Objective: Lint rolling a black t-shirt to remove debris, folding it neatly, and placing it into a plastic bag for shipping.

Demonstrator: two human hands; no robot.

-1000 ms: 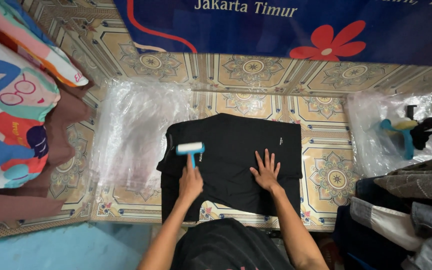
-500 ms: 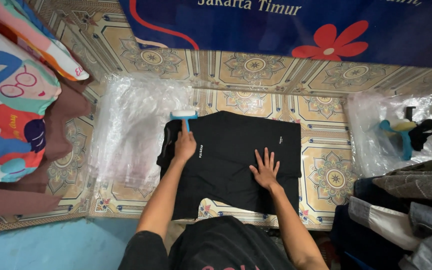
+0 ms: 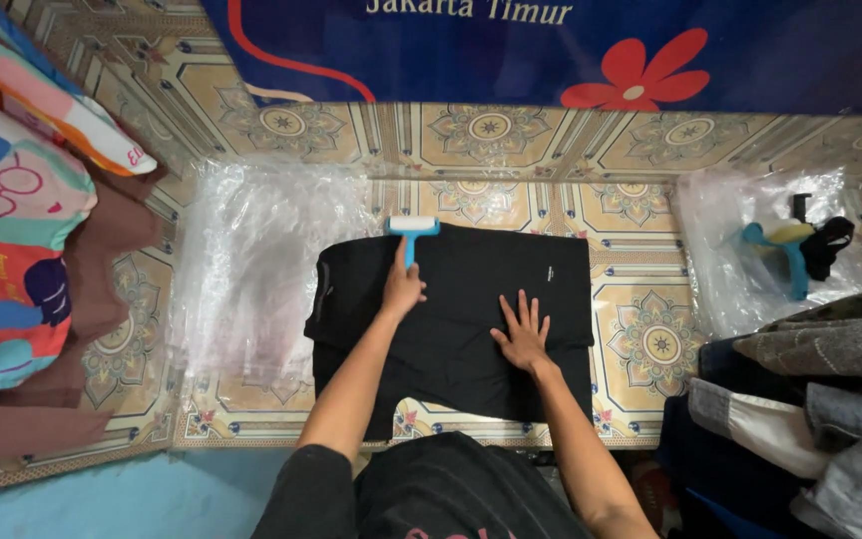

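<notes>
My left hand (image 3: 403, 289) is closed around the blue handle of one lint roller (image 3: 412, 227), whose white roll sits at the far edge of the one folded black garment (image 3: 456, 319), at about 12 o'clock from the hand. My right hand (image 3: 525, 335) grips nothing: it lies flat with fingers spread, pressing on the same garment at roughly 4 o'clock from the left hand, the two hands near each other but apart. The garment lies spread on the patterned tile floor (image 3: 650, 344) straight ahead of me.

At 9 o'clock from the garment, touching its edge, I count one stack of clear plastic bags (image 3: 251, 260). Further out at 9 o'clock lies one colourful printed cushion (image 3: 2, 260). At 2 o'clock sits a second clear plastic sheet (image 3: 725, 255), with one blue-and-yellow tool (image 3: 785, 250) on it. At 4 o'clock I see one pile of folded clothes (image 3: 810, 399). Along 12 o'clock runs one dark blue banner with a red flower (image 3: 636, 75).
</notes>
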